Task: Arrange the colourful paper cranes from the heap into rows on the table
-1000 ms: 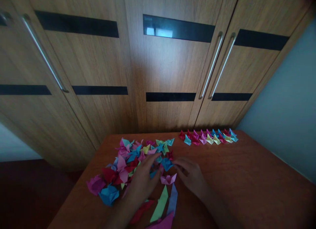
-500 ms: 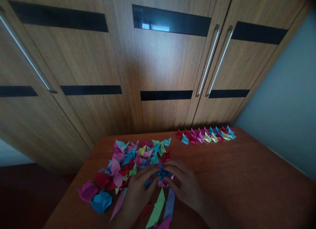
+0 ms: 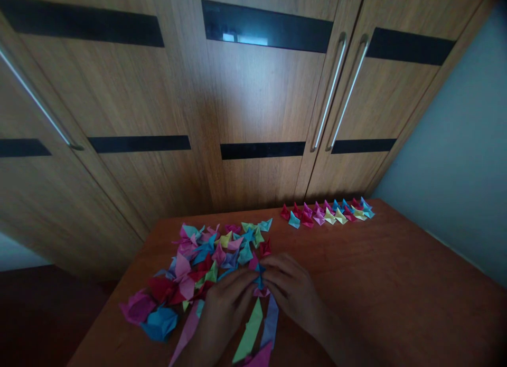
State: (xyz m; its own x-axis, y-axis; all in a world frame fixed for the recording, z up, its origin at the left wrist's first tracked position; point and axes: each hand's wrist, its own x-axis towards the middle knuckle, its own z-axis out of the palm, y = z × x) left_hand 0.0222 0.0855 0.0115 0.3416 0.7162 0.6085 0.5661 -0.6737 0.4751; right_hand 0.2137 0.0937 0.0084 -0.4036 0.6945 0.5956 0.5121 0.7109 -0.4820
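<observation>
A small blue folded paper is pinched between my two hands above the near part of the table. My left hand grips its left side with thumb and fingers together. From the right, the fingers of my right hand close on the other side, hiding much of the paper. A pink folded piece lies just under the fingertips. Beside and behind my left hand spreads a pile of colourful folded papers. A green strip and a lavender strip lie between my wrists.
Small folded papers stand in two rows along the table's back edge. Two larger pieces, magenta and blue, sit at the left. Behind the reddish-brown table rises a wooden cabinet with metal handles.
My fingers have drawn closer together around the blue paper, covering more of it. The whole view has shifted slightly.
</observation>
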